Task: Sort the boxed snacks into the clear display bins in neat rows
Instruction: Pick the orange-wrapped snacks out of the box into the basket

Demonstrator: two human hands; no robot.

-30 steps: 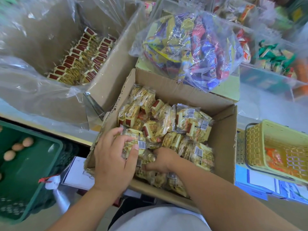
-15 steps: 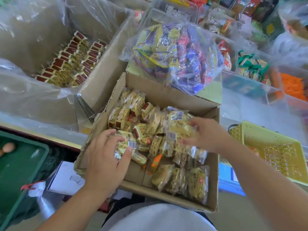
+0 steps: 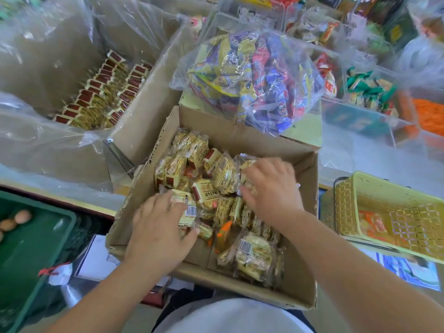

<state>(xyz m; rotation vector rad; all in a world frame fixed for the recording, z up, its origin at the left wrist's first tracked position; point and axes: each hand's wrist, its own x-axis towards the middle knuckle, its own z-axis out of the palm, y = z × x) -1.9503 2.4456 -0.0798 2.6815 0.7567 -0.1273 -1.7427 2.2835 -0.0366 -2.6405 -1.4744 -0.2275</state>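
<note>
An open cardboard box (image 3: 298, 265) in front of me holds several yellow wrapped snack packs (image 3: 252, 255) lying loose. My left hand (image 3: 158, 234) reaches into the box's near left side and grips a snack pack with a barcode (image 3: 187, 207). My right hand (image 3: 274, 191) is over the middle right of the box, fingers curled round a snack pack (image 3: 245, 169). At the upper left, a plastic-lined carton (image 3: 144, 111) contains neat rows of red-and-yellow snack packs (image 3: 101, 94).
A clear bag of mixed colourful snacks (image 3: 252, 78) rests behind the box. Clear display bins (image 3: 360, 116) with green and orange packs stand at the upper right. A yellow basket (image 3: 384, 212) is on the right, a green crate (image 3: 36, 248) with eggs on the left.
My right hand rose from the box's near side to its middle right and now holds a pack there. My left hand stayed on its barcode pack. The camera view shifted slightly.
</note>
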